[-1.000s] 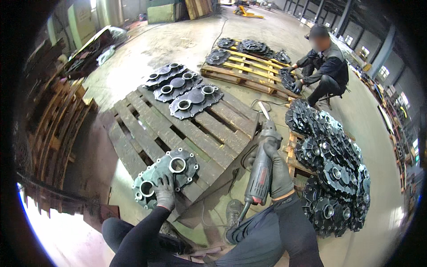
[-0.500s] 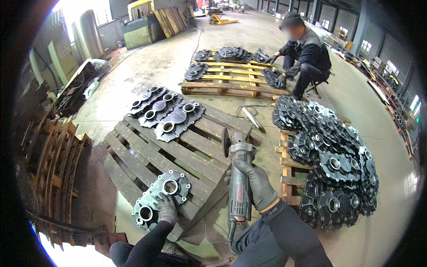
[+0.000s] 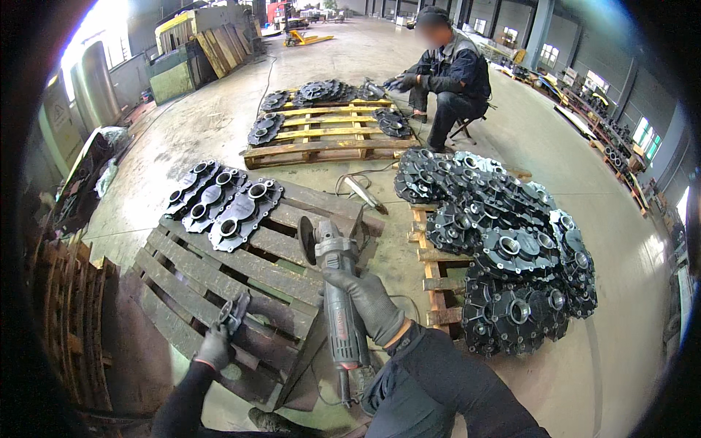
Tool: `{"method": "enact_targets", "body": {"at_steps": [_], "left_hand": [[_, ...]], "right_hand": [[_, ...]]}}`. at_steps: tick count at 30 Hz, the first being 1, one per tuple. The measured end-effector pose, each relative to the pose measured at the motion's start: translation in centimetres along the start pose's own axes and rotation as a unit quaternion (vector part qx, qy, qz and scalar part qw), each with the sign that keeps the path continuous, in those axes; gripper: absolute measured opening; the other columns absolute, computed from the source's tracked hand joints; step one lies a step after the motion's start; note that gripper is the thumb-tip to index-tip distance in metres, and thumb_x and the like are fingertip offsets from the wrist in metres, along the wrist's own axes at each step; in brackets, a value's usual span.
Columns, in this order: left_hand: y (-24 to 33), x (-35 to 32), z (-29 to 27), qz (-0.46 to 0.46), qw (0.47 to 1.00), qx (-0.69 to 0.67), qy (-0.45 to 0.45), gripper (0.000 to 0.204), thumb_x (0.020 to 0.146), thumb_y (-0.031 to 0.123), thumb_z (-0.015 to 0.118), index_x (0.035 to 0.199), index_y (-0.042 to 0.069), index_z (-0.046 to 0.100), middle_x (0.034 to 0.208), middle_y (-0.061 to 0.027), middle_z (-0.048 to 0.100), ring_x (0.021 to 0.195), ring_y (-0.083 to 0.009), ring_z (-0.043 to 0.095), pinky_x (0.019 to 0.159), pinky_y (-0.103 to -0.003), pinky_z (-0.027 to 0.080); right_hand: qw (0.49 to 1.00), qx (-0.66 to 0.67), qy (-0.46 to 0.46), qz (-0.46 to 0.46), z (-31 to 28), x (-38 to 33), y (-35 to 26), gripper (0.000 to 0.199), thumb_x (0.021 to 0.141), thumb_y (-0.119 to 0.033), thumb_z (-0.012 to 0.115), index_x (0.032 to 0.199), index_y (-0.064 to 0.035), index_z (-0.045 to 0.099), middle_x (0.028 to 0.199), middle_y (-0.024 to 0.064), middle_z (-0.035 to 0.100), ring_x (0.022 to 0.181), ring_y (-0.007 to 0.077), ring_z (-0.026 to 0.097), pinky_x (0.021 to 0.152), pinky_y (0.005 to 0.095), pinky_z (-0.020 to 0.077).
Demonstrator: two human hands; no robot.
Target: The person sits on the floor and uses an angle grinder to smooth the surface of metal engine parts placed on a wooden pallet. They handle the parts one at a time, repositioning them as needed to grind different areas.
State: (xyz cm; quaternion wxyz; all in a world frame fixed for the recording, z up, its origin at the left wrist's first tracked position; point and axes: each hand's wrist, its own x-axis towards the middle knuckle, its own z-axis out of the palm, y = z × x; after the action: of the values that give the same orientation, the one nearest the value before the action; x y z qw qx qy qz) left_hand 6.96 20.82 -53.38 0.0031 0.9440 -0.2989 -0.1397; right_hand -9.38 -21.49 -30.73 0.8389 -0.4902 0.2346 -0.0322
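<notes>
My left hand [image 3: 214, 347], in a dark grey glove, is closed on a cast metal cover [image 3: 235, 310] with round holes. This cover is tipped up on its edge over the near end of a dark wooden pallet [image 3: 274, 252], so I see it almost edge-on. My right hand [image 3: 371, 306], gloved too, is wrapped round the body of an angle grinder [image 3: 339, 317]. The grinder is upright, its disc [image 3: 307, 241] at the top left, away from the cover. Several similar dark covers [image 3: 232, 212] lie flat at the pallet's far end.
Dark covers [image 3: 511, 244] are stacked on a pallet at the right. Beyond, a co-worker [image 3: 449, 77] sits beside a yellowish pallet [image 3: 321, 150] bearing more covers. Another hand tool [image 3: 363, 193] with a cable lies on the floor between pallets. Wooden pallets [image 3: 69, 321] stand at the left.
The cover under my left hand has gone from lying flat to standing on edge, gripped. My view has shifted right. The co-worker's hands have lifted off a cover and now hold a tool.
</notes>
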Motion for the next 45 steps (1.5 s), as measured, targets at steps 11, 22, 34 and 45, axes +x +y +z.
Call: {"method": "enact_targets", "body": {"at_steps": [11, 22, 34, 45], "left_hand": [[-5.1, 1.8, -10.1, -0.148, 0.979, -0.046, 0.132, 0.053, 0.096, 0.035, 0.075, 0.137, 0.002, 0.064, 0.107, -0.0292, 0.076, 0.098, -0.0486, 0.075, 0.085, -0.056, 0.058], [-5.5, -0.4, -8.3, -0.096, 0.995, 0.004, 0.033, 0.028, 0.097, 0.023, 0.064, 0.12, 0.01, 0.074, 0.099, -0.0229, 0.077, 0.097, -0.045, 0.075, 0.085, -0.055, 0.059], [0.3, 3.3, -10.1, 0.057, 0.982, -0.158, -0.089, 0.022, 0.086, 0.012, 0.071, 0.105, 0.007, 0.08, 0.096, -0.0225, 0.077, 0.097, -0.0442, 0.075, 0.086, -0.05, 0.058], [-7.9, 4.9, -3.7, -0.012, 0.992, -0.107, -0.063, 0.047, 0.089, 0.023, 0.084, 0.132, 0.006, 0.073, 0.118, -0.0238, 0.077, 0.113, -0.0416, 0.074, 0.095, -0.049, 0.058]], "right_hand": [[0.999, -0.039, -0.004, -0.025, 1.3, -0.9, -1.2, 0.049, 0.102, -0.044, 0.075, 0.125, -0.001, 0.066, 0.105, 0.0109, 0.076, 0.086, 0.0184, 0.077, 0.074, 0.03, 0.0656], [0.995, -0.092, 0.044, 0.014, 4.3, -0.4, -0.5, 0.055, 0.099, -0.049, 0.076, 0.119, 0.0012, 0.065, 0.092, 0.0113, 0.075, 0.071, 0.0153, 0.073, 0.062, 0.0272, 0.0628], [0.986, -0.154, 0.022, 0.058, 6.3, 0.8, 1.3, 0.052, 0.101, -0.046, 0.074, 0.124, -0.0003, 0.065, 0.095, 0.0114, 0.075, 0.074, 0.0149, 0.074, 0.061, 0.0272, 0.0623], [0.983, -0.168, 0.052, 0.045, 7.3, -0.6, 1.1, 0.051, 0.1, -0.046, 0.074, 0.119, 0.0004, 0.067, 0.091, 0.0117, 0.075, 0.071, 0.0143, 0.072, 0.062, 0.0265, 0.06]]}}
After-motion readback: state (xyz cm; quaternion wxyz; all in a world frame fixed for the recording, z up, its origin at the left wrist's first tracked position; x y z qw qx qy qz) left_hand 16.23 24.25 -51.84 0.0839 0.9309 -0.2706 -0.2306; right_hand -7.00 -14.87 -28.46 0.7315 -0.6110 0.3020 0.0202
